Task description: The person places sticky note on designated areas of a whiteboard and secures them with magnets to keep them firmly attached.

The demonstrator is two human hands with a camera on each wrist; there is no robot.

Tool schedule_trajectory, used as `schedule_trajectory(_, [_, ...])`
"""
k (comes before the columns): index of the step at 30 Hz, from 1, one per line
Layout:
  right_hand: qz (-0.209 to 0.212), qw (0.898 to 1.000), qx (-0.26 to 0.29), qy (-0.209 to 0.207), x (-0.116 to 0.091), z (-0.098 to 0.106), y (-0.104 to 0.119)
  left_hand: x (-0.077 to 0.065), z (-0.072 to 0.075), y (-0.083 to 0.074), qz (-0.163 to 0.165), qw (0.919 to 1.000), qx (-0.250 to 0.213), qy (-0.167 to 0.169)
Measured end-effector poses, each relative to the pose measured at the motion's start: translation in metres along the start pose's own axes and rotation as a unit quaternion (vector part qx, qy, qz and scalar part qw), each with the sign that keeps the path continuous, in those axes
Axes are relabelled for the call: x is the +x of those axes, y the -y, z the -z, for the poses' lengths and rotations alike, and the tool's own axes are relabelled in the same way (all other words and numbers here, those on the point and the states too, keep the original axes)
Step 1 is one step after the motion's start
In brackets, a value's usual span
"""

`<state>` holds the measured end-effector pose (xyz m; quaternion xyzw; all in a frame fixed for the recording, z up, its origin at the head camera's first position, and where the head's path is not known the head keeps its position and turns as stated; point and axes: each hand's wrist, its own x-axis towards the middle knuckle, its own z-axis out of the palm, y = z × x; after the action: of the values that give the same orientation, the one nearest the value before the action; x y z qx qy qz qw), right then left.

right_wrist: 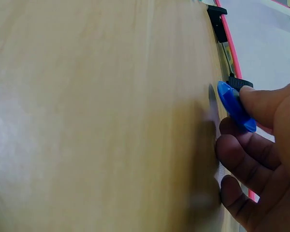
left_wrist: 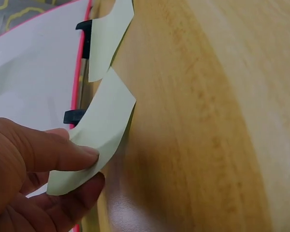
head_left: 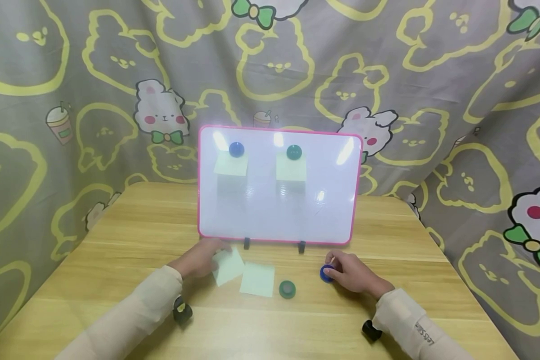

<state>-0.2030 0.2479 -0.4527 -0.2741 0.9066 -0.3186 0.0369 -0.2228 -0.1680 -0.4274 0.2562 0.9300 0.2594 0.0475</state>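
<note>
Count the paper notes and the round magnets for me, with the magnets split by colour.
Paper notes: 4 (two on the whiteboard, one in the left hand, one on the table)
Blue magnets: 2 (one on the whiteboard, one in the right hand)
Green magnets: 2 (one on the whiteboard, one on the table)
Total: 8

Note (left_wrist: 101,113) gripped by the left fingers (left_wrist: 84,195): plain pale green; second note (head_left: 257,279) beside it matches. Disc magnet (right_wrist: 228,100) in the right fingers (right_wrist: 232,151): blue. Second magnet (head_left: 287,289) between both sets of fingers: green, grey centre. Board (head_left: 270,215) beyond the fingers: white, pink rim. Table (head_left: 261,330) beneath them: yellowish-brown woodgrain. Curtain (head_left: 207,65) farthest from fingers: grey, yellow animal outlines, white rabbits with green bows.
</note>
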Motion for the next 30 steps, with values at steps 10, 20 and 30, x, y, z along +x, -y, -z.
schedule_trajectory(10, [0.014,1.000,-0.012,-0.010,0.000,0.001,-0.002,0.002,0.011,-0.001,0.017,0.9998,-0.010,0.005])
schedule_trajectory(20, [0.006,1.000,-0.018,-0.020,0.001,0.001,-0.001,0.006,0.019,-0.001,-0.007,0.9995,0.008,-0.029])
schedule_trajectory(30, [-0.023,1.000,-0.011,-0.010,0.001,0.003,-0.003,0.012,0.025,-0.009,-0.023,0.9975,-0.007,-0.067])
